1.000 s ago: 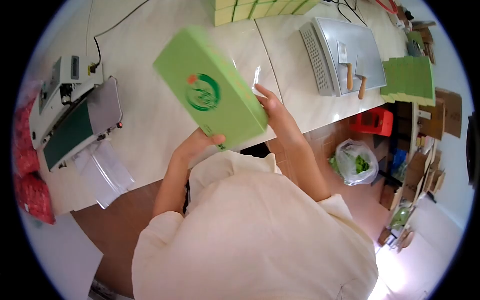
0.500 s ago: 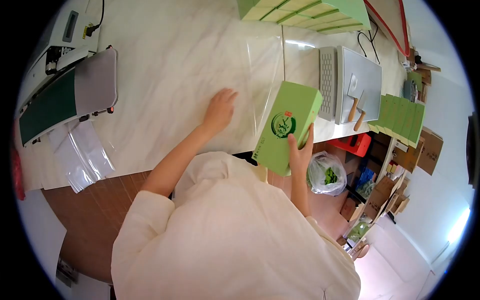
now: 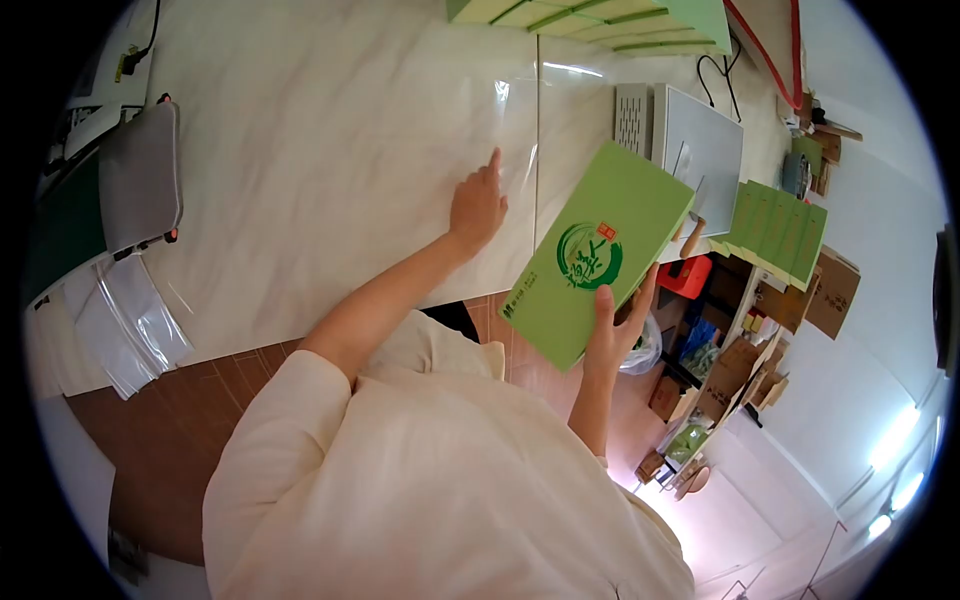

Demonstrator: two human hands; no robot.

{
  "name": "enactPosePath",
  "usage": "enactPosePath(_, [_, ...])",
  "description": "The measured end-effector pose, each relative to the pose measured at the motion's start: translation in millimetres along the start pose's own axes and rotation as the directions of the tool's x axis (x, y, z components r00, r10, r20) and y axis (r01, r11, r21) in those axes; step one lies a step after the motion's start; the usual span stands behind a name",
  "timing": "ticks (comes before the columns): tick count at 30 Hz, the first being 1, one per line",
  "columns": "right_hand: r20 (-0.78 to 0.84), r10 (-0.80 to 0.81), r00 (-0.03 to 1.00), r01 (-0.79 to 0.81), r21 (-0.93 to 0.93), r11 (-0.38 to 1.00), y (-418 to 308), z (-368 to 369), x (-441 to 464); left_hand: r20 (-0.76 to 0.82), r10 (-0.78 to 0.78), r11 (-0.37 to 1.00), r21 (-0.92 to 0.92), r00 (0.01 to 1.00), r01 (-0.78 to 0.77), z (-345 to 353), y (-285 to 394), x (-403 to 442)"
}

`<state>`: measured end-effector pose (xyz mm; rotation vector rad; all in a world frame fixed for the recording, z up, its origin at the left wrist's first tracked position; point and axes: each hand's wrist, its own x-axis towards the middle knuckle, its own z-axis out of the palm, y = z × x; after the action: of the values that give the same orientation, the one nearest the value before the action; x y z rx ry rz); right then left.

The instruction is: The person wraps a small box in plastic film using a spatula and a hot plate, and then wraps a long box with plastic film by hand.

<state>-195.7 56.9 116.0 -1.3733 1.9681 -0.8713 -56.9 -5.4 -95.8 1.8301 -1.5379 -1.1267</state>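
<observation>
My right hand (image 3: 618,335) grips a green box (image 3: 585,265) by its lower right edge, with the thumb on the printed face. The box is tilted and bears a dark green round logo and a small red mark. My left hand (image 3: 478,208) is over the marbled table (image 3: 330,130), holding nothing, its index finger stretched out and the others bent. Its fingertip is near a clear plastic film (image 3: 515,165) lying on the table.
Stacked green boxes (image 3: 600,25) stand at the back. A metal appliance (image 3: 700,150) with wooden-handled tools lies behind the held box, beside more green boxes (image 3: 775,230). At left are a machine (image 3: 140,180) and clear plastic bags (image 3: 125,320). A red crate (image 3: 685,277) is below.
The box has gone from both hands to my right hand alone and moved right. My left hand has let go and now points over the table near the film. The view has shifted.
</observation>
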Motion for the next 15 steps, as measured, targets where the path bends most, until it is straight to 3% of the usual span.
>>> enactPosePath(1, [-0.002,0.005,1.000,-0.005,0.000,1.000,-2.3,1.7,1.4,0.005,0.000,1.000,0.002,1.000,0.000,9.8,1.6,-4.3])
enactPosePath(3, [0.007,-0.039,0.999,0.039,0.007,0.999,-4.3,4.6,6.1,0.009,0.213,0.954,-0.216,0.977,-0.206,26.0,7.1,-13.9])
enactPosePath(4, [0.004,-0.036,0.999,0.036,0.008,0.999,-5.5,4.8,6.8,0.108,0.208,0.960,-0.212,0.972,-0.181,29.6,13.5,-18.2])
enactPosePath(5, [-0.004,-0.056,0.998,0.056,-0.008,0.998,-6.5,6.0,7.4,0.111,0.208,0.961,-0.209,0.972,-0.181,37.8,12.8,-21.5])
enactPosePath(6, [-0.011,-0.074,0.997,0.074,-0.024,0.997,-7.4,7.4,7.9,0.253,0.231,0.947,-0.280,0.940,-0.158,44.4,11.9,-25.7])
enactPosePath(8, [-0.001,-0.055,0.998,0.055,0.017,0.998,-9.7,9.6,10.4,0.390,0.260,0.931,-0.345,0.883,-0.122,56.3,9.1,-35.7])
enactPosePath(9, [0.009,-0.043,0.999,0.043,0.056,0.998,-10.0,9.8,12.6,0.488,0.180,0.876,-0.475,0.854,0.087,47.8,17.1,-40.9])
enactPosePath(11, [0.026,-0.028,0.999,0.028,0.003,1.000,-5.2,12.8,19.5,0.592,0.127,0.773,-0.561,0.796,0.295,53.6,19.6,-42.3])
enactPosePath(14, [0.064,-0.049,0.997,0.058,-0.160,0.985,10.9,28.2,30.7,0.451,0.315,0.538,-0.810,0.835,0.234,91.7,-0.9,-47.5])
enactPosePath(15, [0.100,-0.022,0.995,0.041,-0.199,0.979,17.6,34.4,34.7,0.509,0.344,0.554,-0.788,0.789,0.267,97.0,-8.2,-51.3])
